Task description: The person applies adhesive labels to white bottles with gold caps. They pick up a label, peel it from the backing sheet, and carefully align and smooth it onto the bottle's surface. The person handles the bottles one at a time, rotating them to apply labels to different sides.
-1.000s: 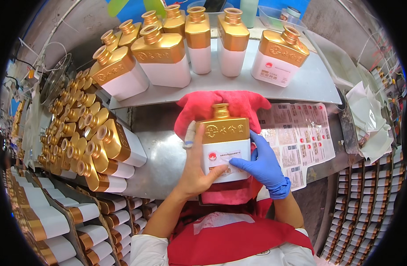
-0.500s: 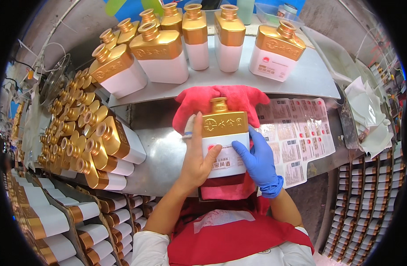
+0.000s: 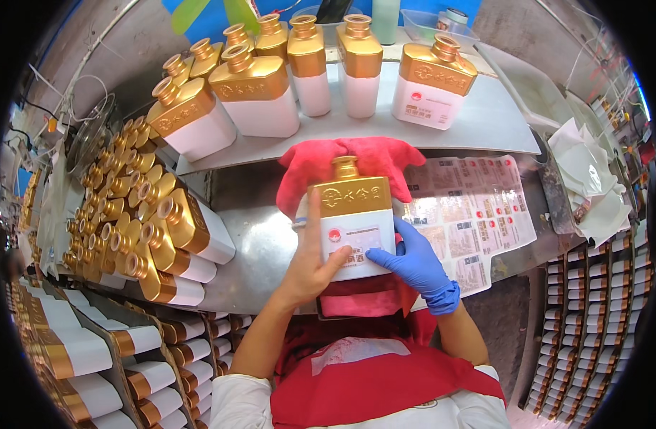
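Note:
A flat-sided bottle [image 3: 353,222] with a gold shoulder and neck and a white body stands between my hands over a red cloth [image 3: 308,163]. My bare left hand [image 3: 306,268] grips its left side, fingers along the edge. My right hand [image 3: 413,264], in a blue glove, holds the lower right side. Both thumbs press on the lower part of the clear label [image 3: 355,239] on the white front. The fingers behind the bottle are hidden.
A sheet of labels [image 3: 478,207] lies to the right. Gold-and-white bottles [image 3: 256,100] stand on the raised metal shelf [image 3: 321,136] ahead; many more bottles [image 3: 206,229] crowd the left. Crates of bottles [image 3: 135,357] fill the lower left, and stacked bottles [image 3: 592,322] the lower right.
Both thumbs have slid down the bottle's front to the lower part of the label, uncovering more of it. The bottle stays in both hands.

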Demonstrator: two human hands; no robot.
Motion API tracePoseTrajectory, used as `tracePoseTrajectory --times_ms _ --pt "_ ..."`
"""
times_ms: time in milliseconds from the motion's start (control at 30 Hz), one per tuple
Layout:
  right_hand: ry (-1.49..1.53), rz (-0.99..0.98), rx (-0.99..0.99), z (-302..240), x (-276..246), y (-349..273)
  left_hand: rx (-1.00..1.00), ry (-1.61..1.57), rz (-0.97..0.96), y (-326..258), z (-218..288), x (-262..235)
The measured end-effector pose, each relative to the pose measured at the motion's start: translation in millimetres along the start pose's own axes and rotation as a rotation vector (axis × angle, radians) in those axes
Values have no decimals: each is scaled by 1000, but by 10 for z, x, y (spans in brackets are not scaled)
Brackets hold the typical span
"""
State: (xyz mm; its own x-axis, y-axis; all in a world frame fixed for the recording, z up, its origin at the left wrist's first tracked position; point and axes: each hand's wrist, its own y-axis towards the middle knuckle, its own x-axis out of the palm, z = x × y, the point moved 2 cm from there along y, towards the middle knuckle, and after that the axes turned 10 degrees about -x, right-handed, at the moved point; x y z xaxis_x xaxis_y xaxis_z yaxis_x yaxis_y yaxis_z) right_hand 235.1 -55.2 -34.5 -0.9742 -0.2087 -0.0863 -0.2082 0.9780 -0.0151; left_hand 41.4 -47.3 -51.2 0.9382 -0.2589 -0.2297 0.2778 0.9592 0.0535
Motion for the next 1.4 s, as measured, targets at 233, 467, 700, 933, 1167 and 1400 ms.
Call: tracePoseTrajectory --times_ms 233,467,700,933,1167,1400 --pt "-18 -70 17 -27 -74 26 18 -136 39 -1 110 47" --pt "45 -28 163 -50 -26 61 14 -51 110 13 122 111" --pt "-72 -44 64 -4 -33 24 2 -26 28 4 90 31" --pt "-98 -86 13 9 -83 23 3 -261 -38 24 227 33" --pt "118 -34 233 -17 -301 47 31 87 278 64 158 65" --pt "77 42 177 -74 -345 -11 96 302 392 95 307 27"
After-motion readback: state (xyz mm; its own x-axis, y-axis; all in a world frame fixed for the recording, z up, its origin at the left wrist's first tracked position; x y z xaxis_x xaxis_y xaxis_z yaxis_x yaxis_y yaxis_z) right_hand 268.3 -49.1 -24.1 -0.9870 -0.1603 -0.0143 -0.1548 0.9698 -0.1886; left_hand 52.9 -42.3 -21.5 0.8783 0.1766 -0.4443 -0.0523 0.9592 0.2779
